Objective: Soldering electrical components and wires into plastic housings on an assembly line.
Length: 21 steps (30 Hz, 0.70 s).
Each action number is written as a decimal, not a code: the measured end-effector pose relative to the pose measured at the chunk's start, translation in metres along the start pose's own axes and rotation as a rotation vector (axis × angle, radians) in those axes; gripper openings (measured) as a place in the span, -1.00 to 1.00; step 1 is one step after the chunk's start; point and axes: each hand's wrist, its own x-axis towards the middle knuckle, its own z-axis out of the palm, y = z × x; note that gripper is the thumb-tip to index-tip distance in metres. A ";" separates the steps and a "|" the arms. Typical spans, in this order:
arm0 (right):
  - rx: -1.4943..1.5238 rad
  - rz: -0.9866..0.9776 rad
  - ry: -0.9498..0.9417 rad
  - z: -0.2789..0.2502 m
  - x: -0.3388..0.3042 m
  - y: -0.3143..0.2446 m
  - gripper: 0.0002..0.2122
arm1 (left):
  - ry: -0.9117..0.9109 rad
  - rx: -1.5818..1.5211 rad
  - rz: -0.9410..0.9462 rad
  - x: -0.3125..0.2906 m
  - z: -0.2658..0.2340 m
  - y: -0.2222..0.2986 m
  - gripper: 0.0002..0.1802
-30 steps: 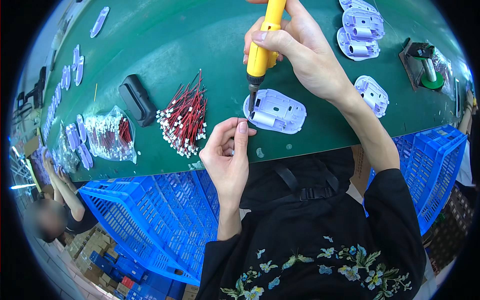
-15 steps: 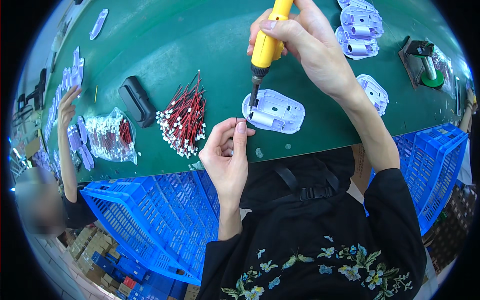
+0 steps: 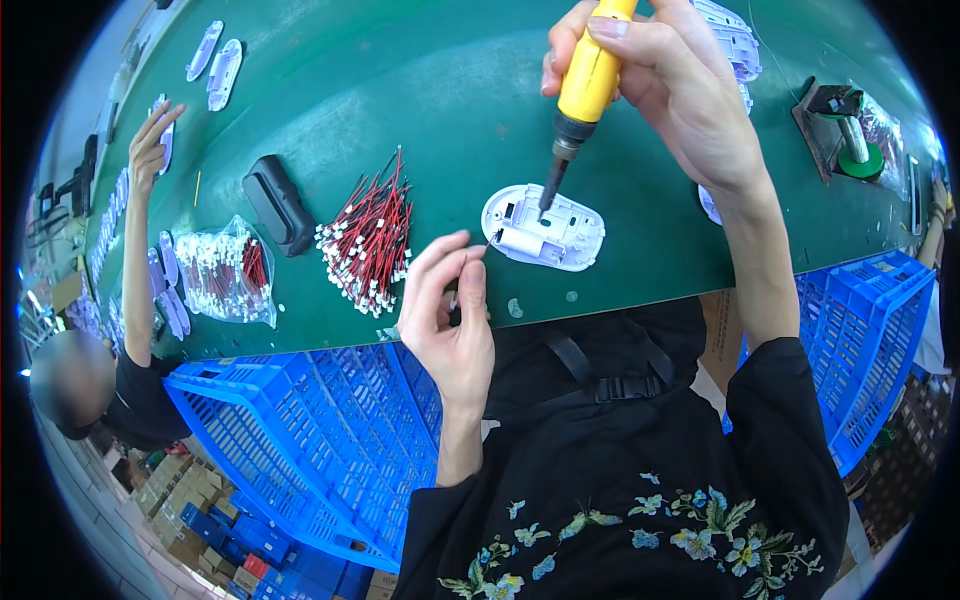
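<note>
My right hand (image 3: 665, 75) grips a yellow-handled soldering iron (image 3: 590, 85), its dark tip pointing down over a white plastic shell (image 3: 565, 240). The shell lies on the green table, its ribbed inside facing up. My left hand (image 3: 450, 300) is beside the shell's left end, thumb and fingertips apart. A thin dark wire end (image 3: 491, 243) shows between its fingertips and the shell; whether a finger touches it is hard to see. Left of that hand lies a loose pile of red and black wires with white connectors (image 3: 370, 240).
A black case (image 3: 278, 205) and a bag of wires (image 3: 225, 270) lie to the left. More shells (image 3: 733, 40) and a green-based spool stand (image 3: 858, 150) are at the right. Blue crates (image 3: 300, 440) stand below the table edge. A co-worker's hand (image 3: 150, 150) reaches in at far left.
The soldering iron has moved right and away from the shell's left end. My left thumb and fingers have spread apart. At far left the co-worker's hand moved, and another small shell part appeared.
</note>
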 end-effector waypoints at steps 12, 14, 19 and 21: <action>0.055 -0.036 -0.199 -0.021 -0.004 0.022 -0.54 | 0.080 0.382 0.460 -0.017 0.017 -0.003 -0.63; 0.032 -0.008 -0.193 -0.025 -0.005 0.025 -0.51 | 0.100 0.355 0.477 -0.017 0.021 -0.006 -0.70; 0.071 -0.019 -0.216 -0.023 -0.005 0.030 -0.51 | 0.100 0.310 0.485 -0.019 0.026 -0.009 -0.79; 0.115 -0.050 -0.241 -0.021 -0.005 0.028 -0.50 | 0.085 0.319 0.484 -0.019 0.027 -0.008 -0.80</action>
